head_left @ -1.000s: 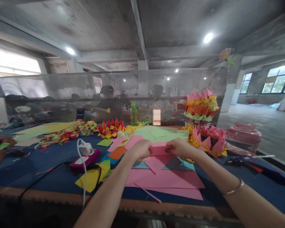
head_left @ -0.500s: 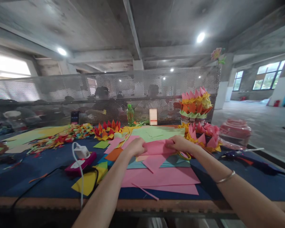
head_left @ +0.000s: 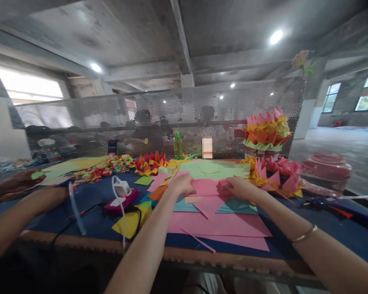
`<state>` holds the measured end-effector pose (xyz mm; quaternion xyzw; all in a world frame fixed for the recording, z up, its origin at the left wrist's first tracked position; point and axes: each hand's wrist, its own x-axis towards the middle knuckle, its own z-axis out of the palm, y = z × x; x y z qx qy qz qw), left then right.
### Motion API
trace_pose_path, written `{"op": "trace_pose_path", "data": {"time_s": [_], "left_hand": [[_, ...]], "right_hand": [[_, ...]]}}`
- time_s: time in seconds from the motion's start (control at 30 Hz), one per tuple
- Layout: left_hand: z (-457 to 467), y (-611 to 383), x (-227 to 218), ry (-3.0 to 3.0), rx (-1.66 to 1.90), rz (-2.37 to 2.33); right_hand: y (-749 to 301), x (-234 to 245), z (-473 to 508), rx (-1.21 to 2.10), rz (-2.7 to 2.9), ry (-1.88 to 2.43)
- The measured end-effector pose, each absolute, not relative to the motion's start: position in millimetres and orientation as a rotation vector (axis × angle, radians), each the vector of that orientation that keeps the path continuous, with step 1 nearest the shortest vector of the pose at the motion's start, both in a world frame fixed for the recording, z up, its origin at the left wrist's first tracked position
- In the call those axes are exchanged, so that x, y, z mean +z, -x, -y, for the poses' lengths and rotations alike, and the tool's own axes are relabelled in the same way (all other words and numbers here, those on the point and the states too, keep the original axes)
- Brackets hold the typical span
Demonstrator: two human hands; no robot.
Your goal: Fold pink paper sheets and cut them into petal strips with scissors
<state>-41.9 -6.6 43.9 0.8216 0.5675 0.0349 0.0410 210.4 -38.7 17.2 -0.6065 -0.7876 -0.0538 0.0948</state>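
My left hand (head_left: 183,185) and my right hand (head_left: 236,188) hold a piece of pink paper (head_left: 205,187) by its two ends. The fingers of both hands are closed on it, and the paper looks folded or bent, though its far side blends into the sheets behind. Just in front lies a pink paper square (head_left: 211,206) with a corner pointing at me, on top of blue paper sheets (head_left: 233,207). Larger pink sheets (head_left: 217,226) and a thin pink strip (head_left: 199,241) are nearer the table edge. Pale green sheets (head_left: 214,168) lie behind my hands.
At left, another person's hand (head_left: 26,180) holds a green paper piece. A purple power strip (head_left: 121,204) with a white plug and cable is left of my arm. Folded paper flowers (head_left: 274,175), a pink-tinted jar (head_left: 326,173) and a glue gun (head_left: 334,206) stand right.
The view has turned left, so the scene sits further right. Another person's arms now reach well into view at left. My hands still hold the pink paper in about the same place.
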Motion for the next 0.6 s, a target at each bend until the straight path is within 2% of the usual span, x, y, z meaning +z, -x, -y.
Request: {"op": "trace_pose_path", "data": {"time_s": [0.6], "left_hand": [[18, 42, 45, -2.591, 0.080, -1.770]], "right_hand": [[-191, 23, 55, -0.425, 2.284, 1.792]]}}
